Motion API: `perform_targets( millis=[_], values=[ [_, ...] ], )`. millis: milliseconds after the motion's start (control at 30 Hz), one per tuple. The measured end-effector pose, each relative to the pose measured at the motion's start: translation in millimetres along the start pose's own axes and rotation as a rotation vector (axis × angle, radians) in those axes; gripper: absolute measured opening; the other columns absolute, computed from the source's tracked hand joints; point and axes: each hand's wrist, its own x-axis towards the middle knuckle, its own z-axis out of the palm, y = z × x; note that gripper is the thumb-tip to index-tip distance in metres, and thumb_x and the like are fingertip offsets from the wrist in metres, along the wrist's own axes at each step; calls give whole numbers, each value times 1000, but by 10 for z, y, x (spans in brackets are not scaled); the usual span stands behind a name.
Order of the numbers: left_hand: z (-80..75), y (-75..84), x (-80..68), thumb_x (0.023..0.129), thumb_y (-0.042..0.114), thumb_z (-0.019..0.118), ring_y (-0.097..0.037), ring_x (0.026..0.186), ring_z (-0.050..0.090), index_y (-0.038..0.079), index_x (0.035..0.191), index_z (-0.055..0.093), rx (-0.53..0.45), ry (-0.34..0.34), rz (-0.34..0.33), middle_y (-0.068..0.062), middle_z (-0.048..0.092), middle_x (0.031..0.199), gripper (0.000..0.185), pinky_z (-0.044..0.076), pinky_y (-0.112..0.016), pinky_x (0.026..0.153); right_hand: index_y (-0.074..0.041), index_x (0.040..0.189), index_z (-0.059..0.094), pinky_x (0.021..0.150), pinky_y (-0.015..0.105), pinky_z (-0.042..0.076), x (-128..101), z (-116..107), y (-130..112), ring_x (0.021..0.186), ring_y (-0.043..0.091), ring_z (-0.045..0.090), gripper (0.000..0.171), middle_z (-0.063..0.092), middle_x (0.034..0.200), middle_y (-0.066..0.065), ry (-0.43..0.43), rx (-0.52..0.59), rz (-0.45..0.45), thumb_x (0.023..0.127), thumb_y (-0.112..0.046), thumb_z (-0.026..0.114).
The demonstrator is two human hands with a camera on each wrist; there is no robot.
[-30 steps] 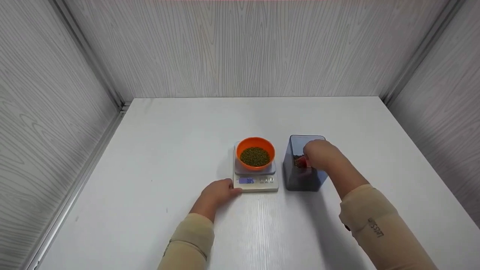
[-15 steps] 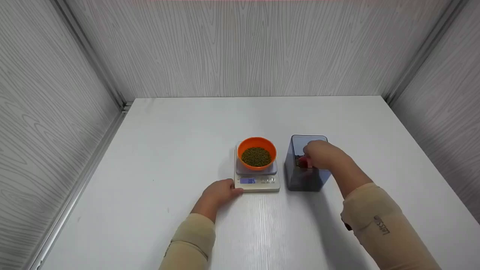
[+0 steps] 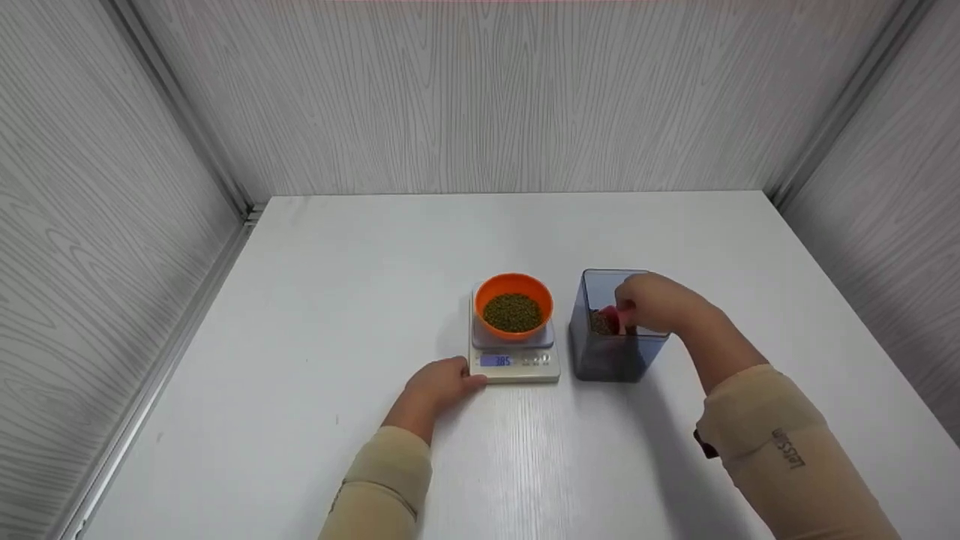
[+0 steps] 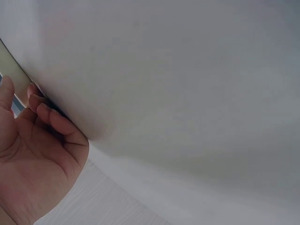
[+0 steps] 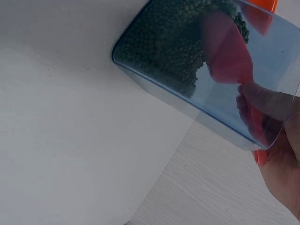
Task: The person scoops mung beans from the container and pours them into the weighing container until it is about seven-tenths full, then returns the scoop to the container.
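White table, grey wood-grain panel behind. Left of the container sits a white plastic digital scale with a grey platform; on the platform, a round orange bowl holding small green beans. From here the bowl's underside is hidden. Display digits look like 385; whether there is a decimal point cannot be made out.

Left hand: thumb along the scale's front edge, fingers bent against its left side, gripping the near-left corner. The left wrist view catches only a sliver of the scale at its margin; whether any fingertips reach underneath is unclear.

Right hand: thumb and fingers clamped on the handle of a red plastic scoop, inside a tall, rectangular, see-through blue-grey container beside the scale. More green beans lie in this container. From above, the hand covers most of the scoop; through the wall in the right wrist view its head shows tilted, tip at the beans. Its load cannot be judged. That view cuts off part of the container, and leaves only a corner of the bowl.

Beige sleeves cover both forearms and run out of frame. A small dark object at the right cuff is mostly hidden.
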Motion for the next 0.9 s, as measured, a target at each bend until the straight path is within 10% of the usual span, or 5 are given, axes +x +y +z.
perform_targets(
  millis=[900],
  values=[
    [14,-11,9,85,46,56,-18,71,46,14,80,53,-13,14,-17,-2,51,73,33,39,-36,69,-7,91,67,69,34,46,-315,-58,318,80,21,50,10,55,87,6,169,174,-21,81,-6,66]
  ],
)
